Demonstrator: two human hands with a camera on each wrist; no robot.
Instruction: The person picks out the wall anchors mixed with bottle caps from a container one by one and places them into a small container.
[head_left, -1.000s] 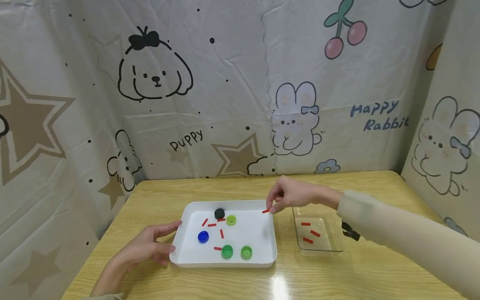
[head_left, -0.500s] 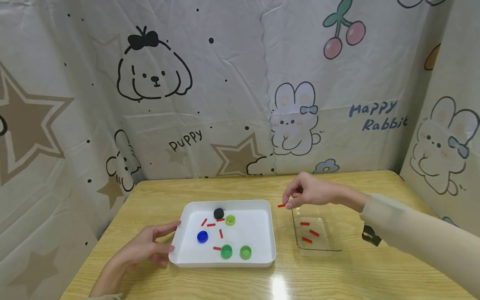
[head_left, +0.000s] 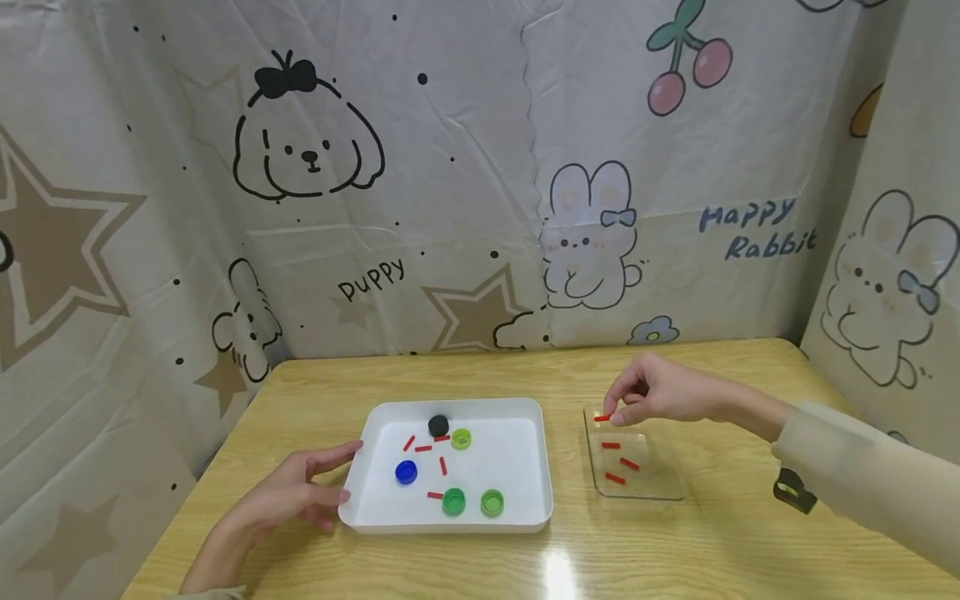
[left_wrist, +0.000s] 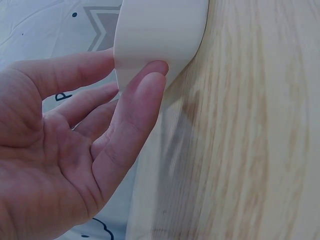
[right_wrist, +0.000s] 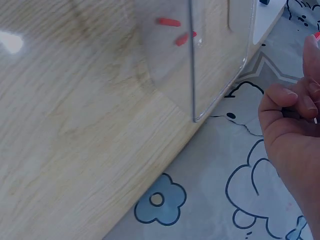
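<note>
My right hand (head_left: pixel 671 390) pinches a small red stick (head_left: pixel 602 418) between thumb and fingertips, over the back left of a clear container (head_left: pixel 652 497). Three more red sticks (head_left: pixel 629 464) lie on that container's floor. At the far right of the right wrist view, curled fingers (right_wrist: pixel 280 95) show with a bit of red at the tip. On the other side, my left hand (head_left: pixel 288 487) rests its fingers and thumb against the left end of a white tray (head_left: pixel 517 467). The left wrist view shows the fingertips (left_wrist: pixel 152 85) at the tray's outer wall (left_wrist: pixel 160 30).
Inside the tray lie several red sticks (head_left: pixel 443 466), a black cap (head_left: pixel 438 426), a blue cap (head_left: pixel 406 472), a green cap (head_left: pixel 453 502) and two yellow-green caps (head_left: pixel 492 502). A wooden table (head_left: pixel 420 567) carries everything, with a printed cloth (head_left: pixel 465 125) behind.
My right hand has moved right with the red stick, from above the tray's right rim across to the clear container. The left hand has stayed at the tray's left end.
</note>
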